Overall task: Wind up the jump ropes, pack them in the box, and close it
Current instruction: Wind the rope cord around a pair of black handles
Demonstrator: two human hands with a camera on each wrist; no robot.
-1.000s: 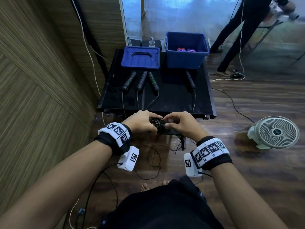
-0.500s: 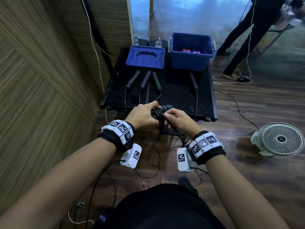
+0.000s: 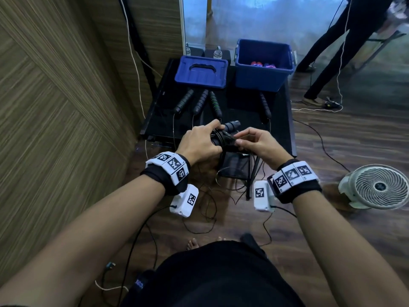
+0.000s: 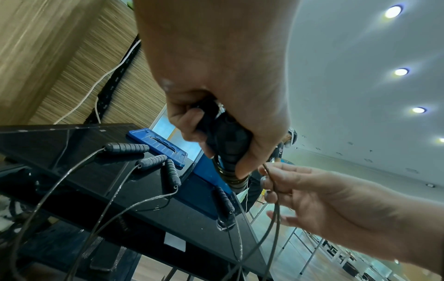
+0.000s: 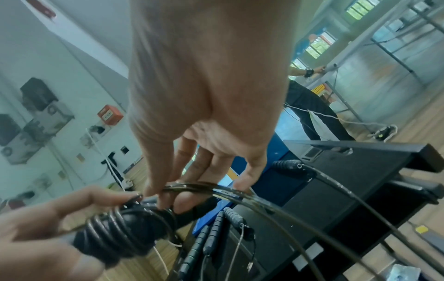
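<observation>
My left hand (image 3: 200, 140) grips a pair of black jump rope handles (image 3: 230, 127) wrapped in several turns of cord, just above the near edge of the black table (image 3: 159, 107). In the left wrist view the same handles (image 4: 227, 144) sit inside the curled left fingers. My right hand (image 3: 252, 140) pinches the loose cord (image 5: 240, 194) beside the wound coil (image 5: 115, 233). Several more black handles (image 3: 200, 101) lie on the table, one apart at the right (image 3: 265, 106). The open blue box (image 3: 264, 67) holds coloured items; its lid (image 3: 201, 72) lies to its left.
A wood-panelled wall (image 3: 55, 107) runs along the left. A white floor fan (image 3: 376, 187) stands at the right. Another person (image 3: 345, 47) stands at the back right near trailing cables. Loose cords hang from the table onto the floor (image 3: 208, 209). Two bottles (image 3: 217, 52) stand behind the lid.
Both hands have risen and moved forward over the table's near edge. The right hand has come round the handles with the cord, adding a turn to the coil.
</observation>
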